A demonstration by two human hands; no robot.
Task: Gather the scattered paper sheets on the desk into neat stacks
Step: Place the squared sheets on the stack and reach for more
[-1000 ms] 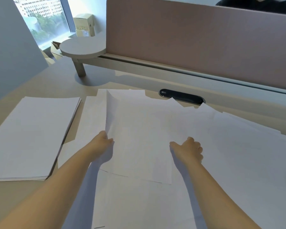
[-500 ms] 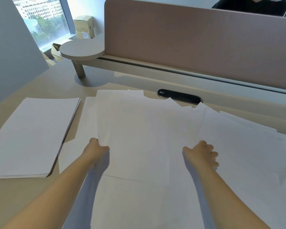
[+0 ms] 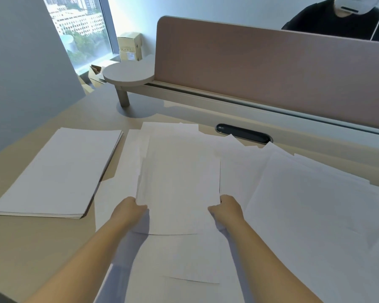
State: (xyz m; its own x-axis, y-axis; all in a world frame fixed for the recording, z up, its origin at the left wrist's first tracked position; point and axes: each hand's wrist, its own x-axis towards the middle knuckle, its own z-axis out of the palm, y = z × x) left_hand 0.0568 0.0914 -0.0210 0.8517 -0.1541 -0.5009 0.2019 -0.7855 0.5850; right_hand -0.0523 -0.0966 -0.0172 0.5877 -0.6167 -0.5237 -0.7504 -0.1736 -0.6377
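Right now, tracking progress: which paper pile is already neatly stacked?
The stack at the desk's left, edges squared, apart from both hands; the rest lie fanned and overlapping.

The left hand (image 3: 129, 212) and right hand (image 3: 228, 209), a second ago spread apart on the loose sheets, have drawn toward each other. Each now grips one side edge of a small bundle of sheets (image 3: 179, 182) squeezed between them, narrower than before. Its far end stands raised off the papers beyond the hands, where it lay flatter.
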